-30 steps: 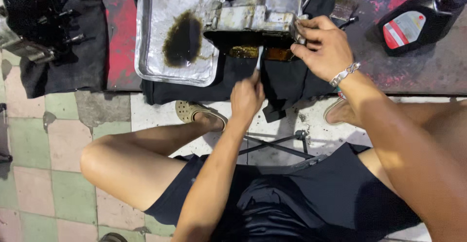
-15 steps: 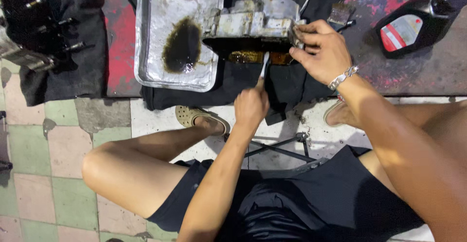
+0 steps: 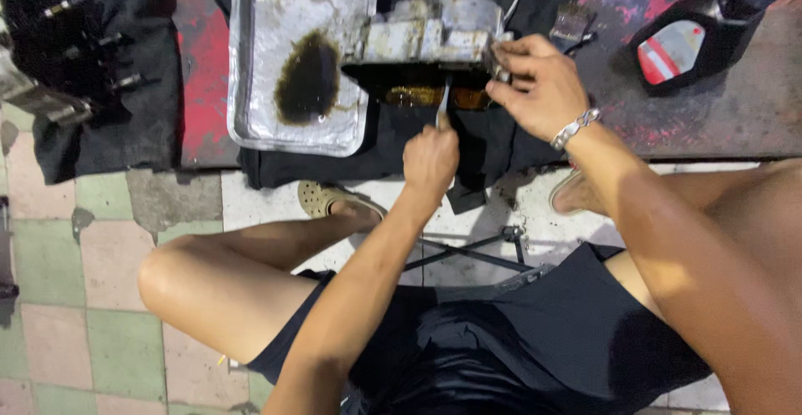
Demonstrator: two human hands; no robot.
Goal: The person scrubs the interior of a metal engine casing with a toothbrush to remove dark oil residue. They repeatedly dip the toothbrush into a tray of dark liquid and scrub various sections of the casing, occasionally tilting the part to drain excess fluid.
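Observation:
A grimy metal engine casing (image 3: pixel 434 37) lies tilted on a black cloth (image 3: pixel 401 144), its open, oily underside facing me. My right hand (image 3: pixel 535 85), with a metal bracelet on the wrist, grips the casing's right end. My left hand (image 3: pixel 430 160) is closed round a thin metal blade tool (image 3: pixel 443 102) whose tip touches the casing's lower rim.
A foil tray (image 3: pixel 251 64) with a dark oil puddle sits left of the casing. A black oil bottle (image 3: pixel 702 31) lies at the top right, a small brush (image 3: pixel 572 22) near it. Dark engine parts with studs (image 3: pixel 58 48) rest on cloth at the far left. My legs and a stool frame (image 3: pixel 468 252) are below.
My left hand has shifted the blade slightly along the casing's lower rim. The view has drifted a little; my right hand keeps its grip.

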